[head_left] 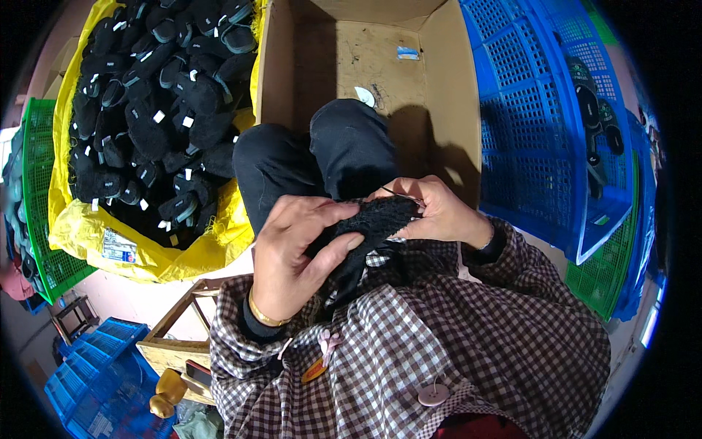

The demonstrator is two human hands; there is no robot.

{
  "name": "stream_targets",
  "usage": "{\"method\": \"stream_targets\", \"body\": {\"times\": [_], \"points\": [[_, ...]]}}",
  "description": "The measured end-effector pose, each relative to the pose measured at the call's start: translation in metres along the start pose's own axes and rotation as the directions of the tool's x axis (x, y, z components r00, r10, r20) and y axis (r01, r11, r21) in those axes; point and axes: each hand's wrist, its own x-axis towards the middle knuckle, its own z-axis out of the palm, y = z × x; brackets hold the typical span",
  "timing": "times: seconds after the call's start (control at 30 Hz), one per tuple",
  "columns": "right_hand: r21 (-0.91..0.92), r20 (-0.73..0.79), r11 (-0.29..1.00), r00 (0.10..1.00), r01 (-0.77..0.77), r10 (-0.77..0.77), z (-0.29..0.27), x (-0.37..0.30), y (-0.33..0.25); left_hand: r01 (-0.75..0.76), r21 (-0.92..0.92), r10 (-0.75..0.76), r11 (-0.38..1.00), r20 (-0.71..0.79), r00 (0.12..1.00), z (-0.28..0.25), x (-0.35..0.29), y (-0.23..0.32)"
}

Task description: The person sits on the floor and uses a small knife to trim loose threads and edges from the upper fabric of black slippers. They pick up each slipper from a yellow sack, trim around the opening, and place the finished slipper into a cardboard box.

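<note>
Over my lap I hold a black fleecy shoe upper (380, 223) between both hands. My left hand (281, 245) is closed on its left part, with the thumb lying along the near side and the fingers on the far side. At the other end, my right hand (442, 214) pinches the edge between thumb and fingers. A thin dark strand shows by the right fingertips; I cannot make out what it is. To the left, a yellow sack (77, 234) is heaped with similar black fleecy uppers (150, 124) with small white tags.
An open cardboard box (453, 88) stands beyond my knees. Blue plastic crates (519, 124) rise at the right, with dark soles (589, 106) in one. Left are a green crate (55, 219), a blue crate (102, 388), a wooden stool (172, 340) and a yellow rounded object (167, 394).
</note>
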Motion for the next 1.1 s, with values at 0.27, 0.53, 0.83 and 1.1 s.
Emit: {"method": "stream_targets", "body": {"times": [0.27, 0.53, 0.83, 1.1], "points": [[0.020, -0.012, 0.999, 1.000, -0.028, 0.028, 0.009, -0.002, 0.002, -0.059, -0.025, 0.060, 0.998, 0.058, 0.997, 0.007, 0.012, -0.008], [-0.015, -0.046, 0.997, 0.996, -0.075, 0.074, 0.007, -0.006, -0.001, 0.363, -0.441, -0.437, 0.821, -0.075, 0.896, 0.003, 0.000, -0.018], [-0.071, -0.042, 0.997, 0.999, -0.023, 0.020, 0.010, -0.003, -0.006, -0.273, 0.256, 0.252, 0.927, 0.111, 0.961, -0.006, 0.016, -0.006], [-0.038, -0.053, 0.989, 0.989, -0.141, 0.139, 0.016, -0.008, -0.009, -0.511, 0.382, 0.407, 0.770, 0.322, 0.855, -0.008, 0.036, -0.006]]}}
